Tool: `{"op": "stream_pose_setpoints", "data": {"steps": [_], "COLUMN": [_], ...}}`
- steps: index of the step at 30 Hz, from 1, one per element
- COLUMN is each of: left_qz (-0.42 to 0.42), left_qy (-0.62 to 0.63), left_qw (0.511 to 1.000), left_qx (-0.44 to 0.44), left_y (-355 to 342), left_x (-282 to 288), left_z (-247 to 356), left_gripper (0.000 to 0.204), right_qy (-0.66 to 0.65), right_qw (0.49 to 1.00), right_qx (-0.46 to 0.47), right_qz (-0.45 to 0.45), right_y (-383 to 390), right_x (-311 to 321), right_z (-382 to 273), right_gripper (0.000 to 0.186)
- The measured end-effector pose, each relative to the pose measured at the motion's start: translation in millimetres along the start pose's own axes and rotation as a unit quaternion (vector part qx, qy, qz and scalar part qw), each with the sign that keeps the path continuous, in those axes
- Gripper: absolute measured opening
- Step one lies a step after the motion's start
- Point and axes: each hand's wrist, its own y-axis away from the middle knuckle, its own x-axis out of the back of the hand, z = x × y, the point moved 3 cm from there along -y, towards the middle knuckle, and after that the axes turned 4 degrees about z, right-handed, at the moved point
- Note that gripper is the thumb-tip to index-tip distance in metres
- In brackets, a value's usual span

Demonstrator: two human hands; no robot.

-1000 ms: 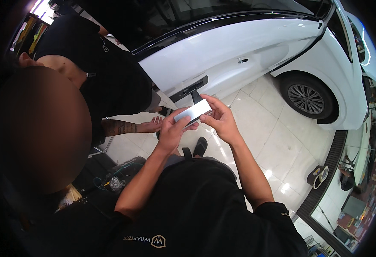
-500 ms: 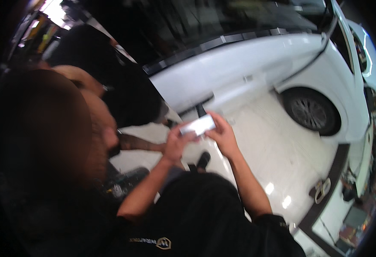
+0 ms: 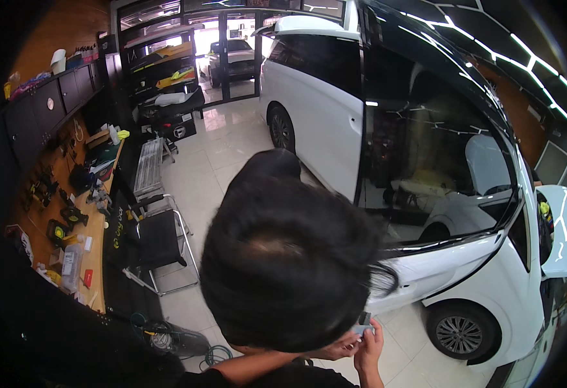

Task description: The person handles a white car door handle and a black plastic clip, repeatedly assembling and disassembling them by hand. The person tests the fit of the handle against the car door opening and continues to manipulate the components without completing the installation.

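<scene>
Low in the picture, my right hand point(image 3: 370, 346) is closed on the edge of a phone point(image 3: 362, 329), of which a small light part shows. My left hand point(image 3: 340, 348) is at its other side, fingers bent against it. A co-worker's dark-haired head point(image 3: 277, 252) leans in over the phone and hides much of it, along with part of my left hand. My left forearm point(image 3: 251, 370) reaches in from the lower edge, below that head.
A white van point(image 3: 322, 110) stands to the right, its front wheel point(image 3: 459, 331) beyond my hands. On the left are a black folding chair point(image 3: 157, 239), a wooden workbench point(image 3: 96, 284) with tools, and a silver step stool point(image 3: 149, 169). A hose point(image 3: 215, 357) lies on the tiled floor.
My view has swung up from the phone to the room, so my hands now sit lower in the picture. The co-worker's head now covers the middle. Both hands still hold the phone.
</scene>
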Motion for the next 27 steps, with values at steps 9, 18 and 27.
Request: {"op": "stream_pose_setpoints", "data": {"steps": [9,18,27], "left_qz": [-0.082,-0.324,-0.258], "left_qy": [-0.076,-0.295,-0.035], "left_qw": [0.993,0.891,0.953], "left_qx": [-0.039,0.118,0.155], "left_y": [9,69,127], "left_x": [68,219,328], "left_z": [8,-10,22], "left_gripper": [0.045,0.055,0.064], "right_qy": [0.320,0.004,-0.061], "right_qw": [0.905,0.950,0.963], "right_qx": [0.200,0.177,0.119], "right_qz": [0.198,0.257,0.233], "right_y": [24,127,154], "right_x": [9,-127,-261], "right_z": [-20,18,115], "right_gripper": [0.049,0.062,0.040]}}
